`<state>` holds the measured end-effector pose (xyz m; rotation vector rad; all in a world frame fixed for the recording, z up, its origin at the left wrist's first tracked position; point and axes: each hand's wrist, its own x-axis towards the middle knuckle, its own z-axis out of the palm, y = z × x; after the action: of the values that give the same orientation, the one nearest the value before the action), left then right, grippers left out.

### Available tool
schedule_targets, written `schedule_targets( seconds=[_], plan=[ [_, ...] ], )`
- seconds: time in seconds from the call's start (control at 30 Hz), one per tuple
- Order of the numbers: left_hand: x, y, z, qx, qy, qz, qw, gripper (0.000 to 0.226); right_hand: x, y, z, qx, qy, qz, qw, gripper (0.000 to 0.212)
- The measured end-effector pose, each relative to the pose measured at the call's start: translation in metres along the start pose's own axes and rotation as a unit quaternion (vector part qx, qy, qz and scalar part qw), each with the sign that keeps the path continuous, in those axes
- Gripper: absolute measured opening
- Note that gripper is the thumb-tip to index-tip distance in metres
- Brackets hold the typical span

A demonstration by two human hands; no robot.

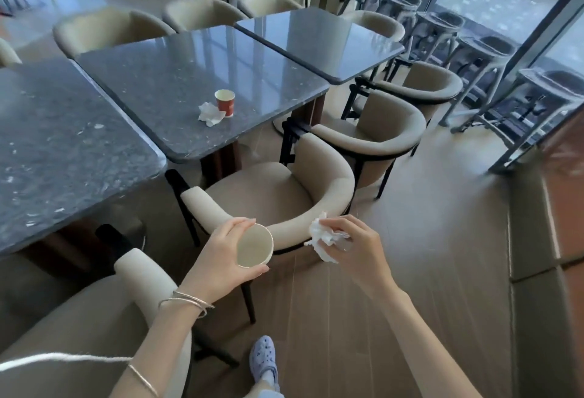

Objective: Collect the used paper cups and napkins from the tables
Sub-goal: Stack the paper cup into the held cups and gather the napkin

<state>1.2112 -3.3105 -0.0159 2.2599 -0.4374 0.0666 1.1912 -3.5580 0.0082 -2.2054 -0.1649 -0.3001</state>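
Dark stone tables stand in a row with beige armchairs around them, on a wooden floor. On the middle table (164,81) a red cup (225,103) stands upright, and a crumpled napkin (209,115) lies against its left side.

The left hand (215,260) grips a pale cup (254,246) around its wall. The right hand (358,250) pinches a white tissue wad (319,239). So both hands are full.

The red cup is probably light and thin-walled, easy to dent or tip, so I would take it gently around the upper wall. The napkin is soft and can be pinched anywhere.

The nearest armchair (278,195) stands between the person and the table edge, so a reach must pass over its back. The floor to the right is open.
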Motion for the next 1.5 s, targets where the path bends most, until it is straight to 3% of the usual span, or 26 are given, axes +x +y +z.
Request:
schedule_targets(
  seconds=[0.27, 0.63, 1.03, 1.5],
  plan=[
    [0.100, -0.035, -0.021, 0.039, 0.021, -0.010, 0.999, 0.082, 0.150, 0.018, 0.030, -0.006, -0.033, -0.071, 0.997, 0.029],
    [0.181, -0.103, -0.030, 0.038, 0.080, -0.123, 0.988, 0.080, 0.296, 0.050, 0.105, 0.013, -0.127, -0.092, 0.988, 0.028],
    [0.329, -0.200, -0.040, 0.077, 0.154, -0.237, 0.956, 0.081, 0.479, 0.089, 0.205, 0.038, -0.193, -0.094, 0.976, 0.031],
    [0.388, -0.316, -0.029, 0.100, 0.191, -0.299, 0.930, 0.078, 0.542, 0.144, 0.381, -0.034, -0.207, -0.143, 0.967, 0.042]
  ],
)
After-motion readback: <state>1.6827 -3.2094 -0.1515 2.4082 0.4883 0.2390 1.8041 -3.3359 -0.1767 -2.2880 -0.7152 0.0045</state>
